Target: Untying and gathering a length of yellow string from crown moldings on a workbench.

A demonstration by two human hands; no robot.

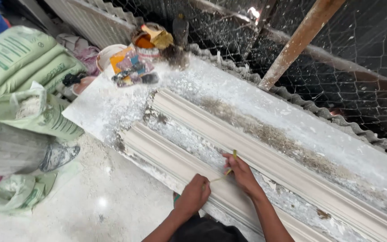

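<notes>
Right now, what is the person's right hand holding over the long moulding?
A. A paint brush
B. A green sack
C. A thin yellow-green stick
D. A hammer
C: the right hand pinches a thin yellow-green stick above the near plaster moulding.

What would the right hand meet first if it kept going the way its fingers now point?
The right hand, pinching a thin yellow-green stick, points up and left across the bench. It would likely first meet the farther long white plaster moulding strip; depth is unclear.

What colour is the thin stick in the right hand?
Yellow-green; the stick pokes out above the right hand, seen in the head view.
</notes>
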